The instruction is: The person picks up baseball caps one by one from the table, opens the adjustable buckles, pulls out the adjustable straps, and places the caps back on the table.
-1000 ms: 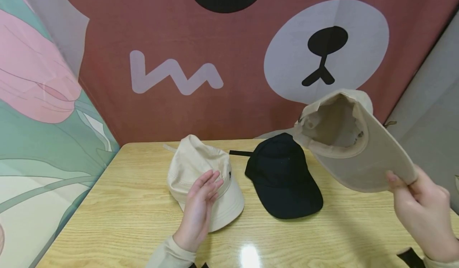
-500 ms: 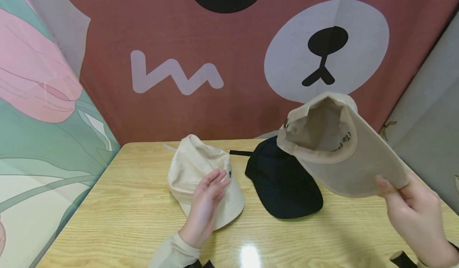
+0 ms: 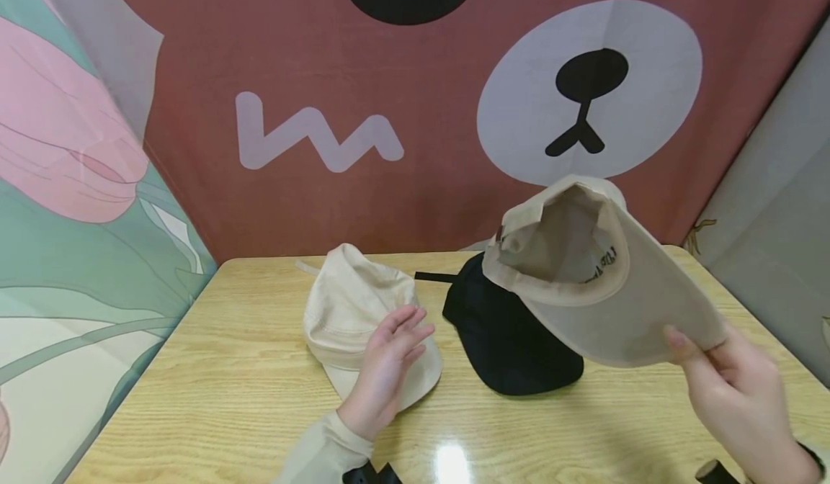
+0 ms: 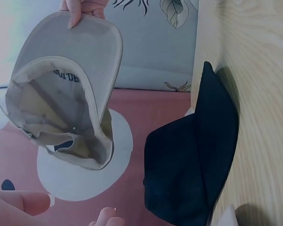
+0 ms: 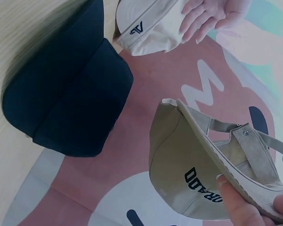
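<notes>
A beige baseball cap is held up by its brim in my right hand, thumb on the underside. Its hollow faces me, with dark lettering on the inner band; the right wrist view shows dark lettering on the outside of that cap. Behind and below it, a black baseball cap rests on the table, partly covered. To the left lies a cream baseball cap with a small dark mark. My left hand hovers in front of that cream cap, fingers extended, holding nothing.
The wooden table ends at a reddish cloth backdrop with a bear face. A flowered cloth hangs at the left, and a grey cloth at the right.
My right hand has carried the beige cap left and slightly down, over more of the black cap. The left hand has drifted a little right. Both caps on the table stay put.
</notes>
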`<state>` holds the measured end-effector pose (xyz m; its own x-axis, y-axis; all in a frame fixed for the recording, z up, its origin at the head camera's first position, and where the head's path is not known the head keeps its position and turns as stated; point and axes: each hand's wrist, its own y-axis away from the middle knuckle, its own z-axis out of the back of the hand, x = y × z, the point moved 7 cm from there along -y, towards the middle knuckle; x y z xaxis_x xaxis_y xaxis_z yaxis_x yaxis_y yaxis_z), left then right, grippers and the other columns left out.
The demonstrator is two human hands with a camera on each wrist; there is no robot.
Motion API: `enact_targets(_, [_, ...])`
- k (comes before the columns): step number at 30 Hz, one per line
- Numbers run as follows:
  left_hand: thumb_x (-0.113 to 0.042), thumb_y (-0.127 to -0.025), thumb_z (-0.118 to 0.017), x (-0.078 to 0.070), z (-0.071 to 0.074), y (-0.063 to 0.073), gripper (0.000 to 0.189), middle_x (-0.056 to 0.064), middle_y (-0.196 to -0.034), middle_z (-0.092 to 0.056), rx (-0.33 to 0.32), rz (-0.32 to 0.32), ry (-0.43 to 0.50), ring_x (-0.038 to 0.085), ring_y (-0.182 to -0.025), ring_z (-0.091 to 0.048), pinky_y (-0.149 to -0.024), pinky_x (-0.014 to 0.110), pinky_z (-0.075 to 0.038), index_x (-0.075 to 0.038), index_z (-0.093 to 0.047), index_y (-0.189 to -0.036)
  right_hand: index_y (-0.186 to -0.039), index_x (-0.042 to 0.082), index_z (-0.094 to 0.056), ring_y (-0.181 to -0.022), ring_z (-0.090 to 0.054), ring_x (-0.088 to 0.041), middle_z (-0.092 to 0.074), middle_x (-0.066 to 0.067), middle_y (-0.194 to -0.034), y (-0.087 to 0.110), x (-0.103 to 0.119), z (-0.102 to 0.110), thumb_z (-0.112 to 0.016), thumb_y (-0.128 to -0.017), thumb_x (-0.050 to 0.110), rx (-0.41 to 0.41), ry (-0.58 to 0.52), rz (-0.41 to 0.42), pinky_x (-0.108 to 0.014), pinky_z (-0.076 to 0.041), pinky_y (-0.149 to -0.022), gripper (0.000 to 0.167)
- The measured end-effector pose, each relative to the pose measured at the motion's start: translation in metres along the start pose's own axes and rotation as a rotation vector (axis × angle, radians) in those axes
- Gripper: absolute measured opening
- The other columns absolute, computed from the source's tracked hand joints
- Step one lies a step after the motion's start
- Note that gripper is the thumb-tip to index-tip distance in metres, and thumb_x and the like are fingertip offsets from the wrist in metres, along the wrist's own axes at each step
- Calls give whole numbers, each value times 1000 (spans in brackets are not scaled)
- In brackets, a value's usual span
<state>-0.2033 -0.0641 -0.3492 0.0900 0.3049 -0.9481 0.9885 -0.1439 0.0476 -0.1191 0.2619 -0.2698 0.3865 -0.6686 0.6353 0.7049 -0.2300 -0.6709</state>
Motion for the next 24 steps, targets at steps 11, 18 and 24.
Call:
enact_targets(11, [-11,-94,-53,8,-16,-3,59,21,-143,-44,60,32,-15,26,-119,-56,-99,39,-41,10,-27,-143,-88,31,-66,-69,-53,11,-61,27,-79,9,2,-6,-65,-81,-18,9,-26,-22,-6,-39,-62,50])
enact_targets(18, [-16,-100,-49,16,-31,-3,51,21,-146,-41,138,79,13,27,-119,-57,-99,38,-40,7,-30,-142,-90,26,-67,-66,-52,8,-63,22,-79,13,5,-10,-63,-79,-22,23,-65,-5,-7,-38,-59,49])
enact_targets(24, [-16,-100,-49,20,-40,-5,60,24,-147,-37,188,118,36,33,-123,-53,-106,50,-33,9,-20,-146,-92,19,-69,-62,-48,2,-63,14,-75,15,13,-14,-60,-81,-22,38,-165,87,-10,-36,-56,43])
